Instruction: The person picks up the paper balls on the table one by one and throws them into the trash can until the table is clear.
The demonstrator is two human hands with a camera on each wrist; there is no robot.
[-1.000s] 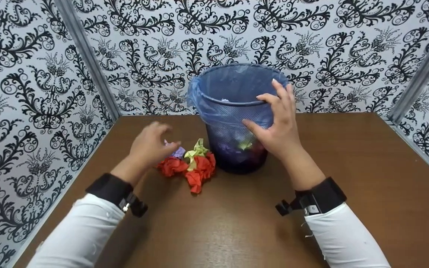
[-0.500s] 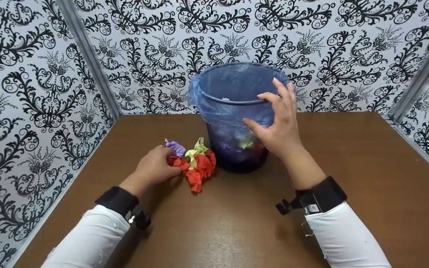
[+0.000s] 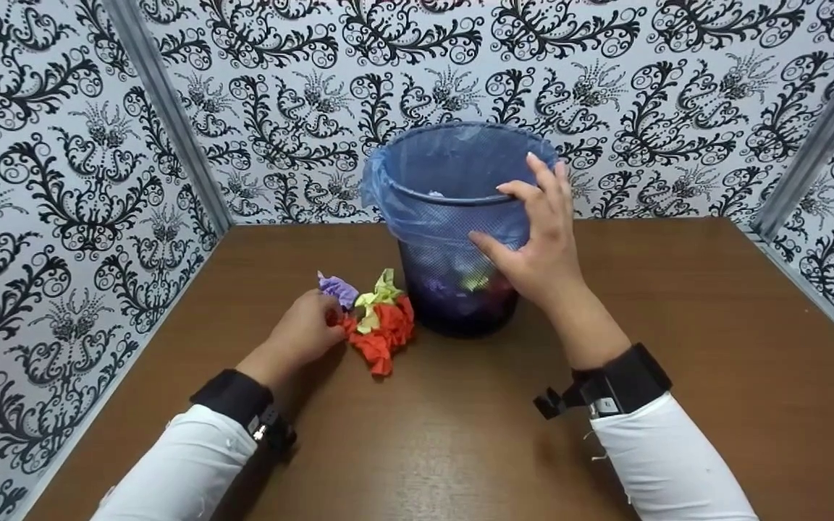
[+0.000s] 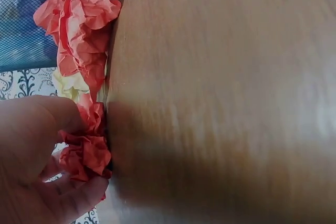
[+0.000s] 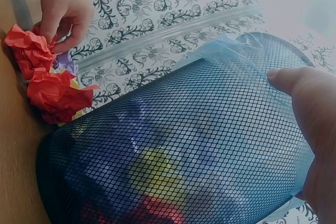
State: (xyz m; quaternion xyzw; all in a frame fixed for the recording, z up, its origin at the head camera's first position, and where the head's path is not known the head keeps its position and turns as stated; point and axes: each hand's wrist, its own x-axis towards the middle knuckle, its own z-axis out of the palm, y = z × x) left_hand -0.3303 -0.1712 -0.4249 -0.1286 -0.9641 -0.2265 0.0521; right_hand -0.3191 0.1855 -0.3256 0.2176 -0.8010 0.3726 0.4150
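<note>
My left hand (image 3: pixel 305 329) is down at the table, its thumb and fingers around a crumpled red paper ball (image 4: pixel 86 156). Another crumpled red paper (image 3: pixel 384 329) lies just right of it, against a yellow-green paper ball (image 3: pixel 381 293). Behind the fingertips sits a purple paper ball (image 3: pixel 339 289). My right hand (image 3: pixel 547 246) holds the near right rim of a dark mesh wastebasket (image 5: pixel 173 145), thumb on the outside and fingers over the edge. A blue plastic liner (image 3: pixel 417 217) is folded over that rim. Through the mesh show purple, yellow and red crumpled papers.
The brown wooden table (image 3: pixel 460 441) extends in front of and to both sides of the wastebasket. Patterned black-and-white wall panels (image 3: pixel 279 108) stand behind and at both sides, with grey metal posts (image 3: pixel 171 116) at the corners.
My left hand has come down from above the papers to the table and taken hold of the left red paper ball. The right hand stays at the wastebasket rim.
</note>
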